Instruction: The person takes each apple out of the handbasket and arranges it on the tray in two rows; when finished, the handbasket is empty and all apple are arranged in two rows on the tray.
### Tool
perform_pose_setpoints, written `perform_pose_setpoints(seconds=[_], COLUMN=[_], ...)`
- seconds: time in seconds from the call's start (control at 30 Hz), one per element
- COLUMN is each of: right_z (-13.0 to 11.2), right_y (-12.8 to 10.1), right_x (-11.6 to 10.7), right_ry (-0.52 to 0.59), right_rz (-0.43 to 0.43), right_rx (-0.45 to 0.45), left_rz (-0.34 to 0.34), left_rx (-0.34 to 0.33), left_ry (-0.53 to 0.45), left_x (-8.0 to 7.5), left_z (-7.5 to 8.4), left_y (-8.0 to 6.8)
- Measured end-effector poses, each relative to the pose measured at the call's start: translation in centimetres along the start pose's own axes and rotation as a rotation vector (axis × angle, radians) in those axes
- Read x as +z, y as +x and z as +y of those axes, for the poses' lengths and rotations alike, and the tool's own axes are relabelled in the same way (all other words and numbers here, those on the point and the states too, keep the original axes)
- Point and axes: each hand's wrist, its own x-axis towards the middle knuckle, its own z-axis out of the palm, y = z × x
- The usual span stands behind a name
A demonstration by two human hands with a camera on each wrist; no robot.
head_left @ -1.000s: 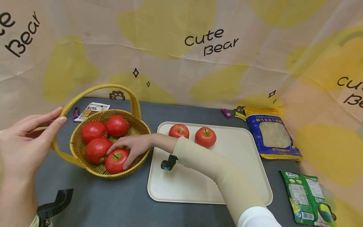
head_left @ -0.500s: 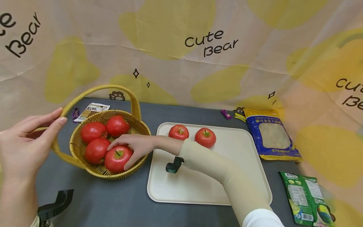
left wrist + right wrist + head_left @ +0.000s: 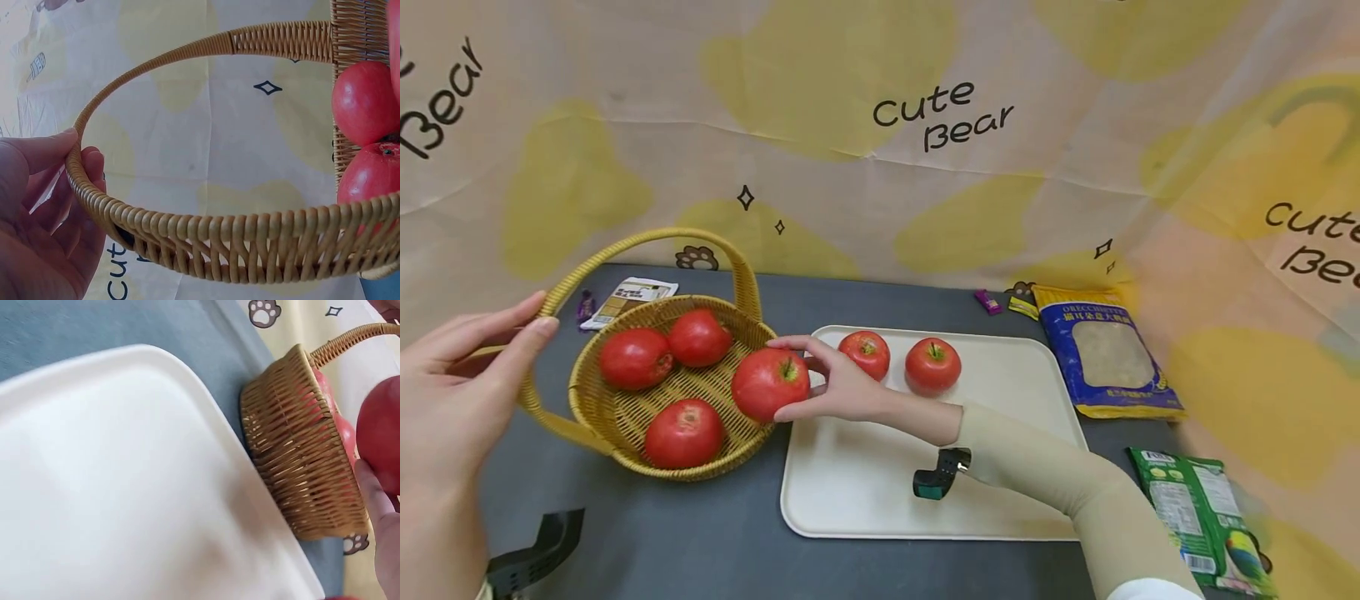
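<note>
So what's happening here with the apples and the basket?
A person is working at a dark grey table. Their right hand grips a red apple just above the near rim of a woven yellow wicker basket, beside a cream plastic tray. Their left hand holds the basket's arched handle. Three red apples lie in the basket and two more sit on the tray.
</note>
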Motion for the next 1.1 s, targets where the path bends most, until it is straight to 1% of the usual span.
perform_pose_setpoints(seconds=[0.1,0.17,0.3,0.5,0.67,0.73,0.83,0.9,1.1], right_z=[0.2,0.3,0.8,1.8,2.4,2.5,2.7,2.8,3.3], right_y=[-2.1,-3.6,-6.4,-10.4,-13.8,-15.1,-16.8,-17.7,-19.2], right_x=[-1.0,-1.6,-3.0,-4.9,-6.6,-7.3,-8.3,-8.9,-10.5], right_ry=[-0.001,-0.008,-0.008,-0.050,-0.070,-0.071,-0.070,-0.059,-0.068], right_rz=[0.088,0.133,0.178,0.229,0.325,0.391,0.514,0.600,0.836], right_rx=[0.050,0.088,0.141,0.165,0.186,0.204,0.240,0.263,0.347], left_rz=[0.003,0.005,0.016,0.035,0.047,0.047,0.042,0.038,0.022], left_rx=[-0.007,0.000,0.033,0.051,0.060,0.052,0.030,0.021,-0.008], left_ry=[-0.019,-0.031,-0.029,0.000,0.010,0.018,0.041,0.038,0.005], left_x=[0.1,0.1,0.1,0.2,0.2,0.2,0.2,0.3,0.6], left_z=[-0.2,-0.4,-0.7,-1.2,-2.1,-2.7,-3.4,-3.7,-4.0], left_y=[0.0,0.1,0.0,0.1,0.1,0.2,0.4,0.5,0.6])
